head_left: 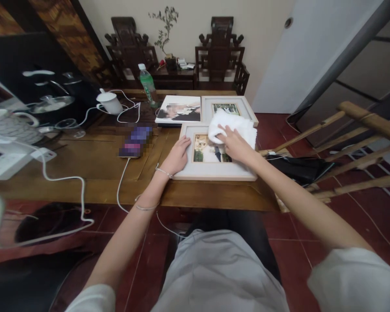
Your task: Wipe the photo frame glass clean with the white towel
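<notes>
The wooden worktop [94, 167] carried three pictures at its far right end. The nearest frame [214, 173] lay flat by the worktop's near edge, with a second frame [205, 108] and an unframed print [178, 110] just behind it. A white cloth [235, 123] was bunched over the near frame's upper right corner, spilling onto the second frame. The right hand [235, 145] pressed down on the cloth, its grip loosely closed on the fabric. The left hand [177, 156] lay flat, its grip released, on the frame's left border. A phone [134, 141] on a white cable [121, 182] lay left of the frame, with a green bottle [148, 86] and a white mug [109, 103] farther back.
</notes>
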Demonstrator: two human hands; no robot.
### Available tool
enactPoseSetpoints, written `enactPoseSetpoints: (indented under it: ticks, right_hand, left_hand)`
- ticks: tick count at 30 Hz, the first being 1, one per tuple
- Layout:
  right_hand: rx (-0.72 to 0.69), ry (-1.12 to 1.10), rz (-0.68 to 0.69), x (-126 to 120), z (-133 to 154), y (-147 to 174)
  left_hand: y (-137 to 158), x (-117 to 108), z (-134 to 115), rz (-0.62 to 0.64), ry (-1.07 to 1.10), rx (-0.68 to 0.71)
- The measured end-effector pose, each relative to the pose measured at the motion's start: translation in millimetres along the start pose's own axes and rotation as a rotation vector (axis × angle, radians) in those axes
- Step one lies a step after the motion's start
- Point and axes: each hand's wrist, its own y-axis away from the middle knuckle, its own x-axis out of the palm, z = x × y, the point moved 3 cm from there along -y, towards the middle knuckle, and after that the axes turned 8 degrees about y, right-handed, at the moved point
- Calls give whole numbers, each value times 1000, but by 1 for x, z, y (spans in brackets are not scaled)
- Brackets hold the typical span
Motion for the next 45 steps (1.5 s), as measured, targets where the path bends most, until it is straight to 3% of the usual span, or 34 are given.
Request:
enactPoseSetpoints:
  ticks: [3,6,14,18,23,29,35,39,45]
  right_hand:
    - [12,30,-13,4,-4,-20]
    - [-42,73,14,3,8,-17]
    - [-270,-26,238,-34,60,57]
    - [-386,-118,277,-49,80,73]
    - [-352,-148,205,-30,77,52]
    - [-163,-52,83,-5,53,-6]
    - [-141,-29,69,-6,69,-45]
    - [-199,8,100,-11,82,-36]
    - [-321,-35,169,-27,101,18]
  left_hand:
    - [0,-1,1,2,1,0]
    - [1,-1,0,-1,19,-2]
    - [0,1,-2,-4,16,-13]
    - [0,0,-3,3,-12,2]
    - [-1,-1,-7,-5,5,-11]
    - [0,-4,-23,-7,45,-70]
    - [2,-11,-28,-104,118,-93]
    - [2,-12,-28,-120,146,-81]
    - [3,-10,-26,-140,171,-119]
